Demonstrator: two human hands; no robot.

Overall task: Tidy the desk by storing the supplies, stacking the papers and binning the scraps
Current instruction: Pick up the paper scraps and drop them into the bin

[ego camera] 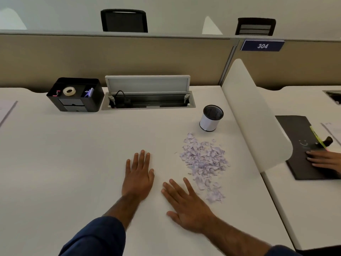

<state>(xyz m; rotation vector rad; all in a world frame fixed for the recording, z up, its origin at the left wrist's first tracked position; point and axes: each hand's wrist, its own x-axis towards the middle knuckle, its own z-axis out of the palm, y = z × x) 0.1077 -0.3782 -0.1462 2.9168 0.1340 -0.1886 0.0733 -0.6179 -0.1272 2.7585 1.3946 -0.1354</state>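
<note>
Two hands, left hand (138, 177) and right hand (186, 206), lie flat, fingers spread, empty, on white desk (73, 154) beside paper scraps (204, 163).

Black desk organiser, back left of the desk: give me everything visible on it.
The black boxy desk organiser looks like matte plastic and stands upright on the white desk beside the open cable tray. Its top is open and divided: a roll of pale tape sits in the middle section, small pink items on the left, purple items on the right. The front shows what look like two small drawers, closed. Neither hand touches it.
</note>
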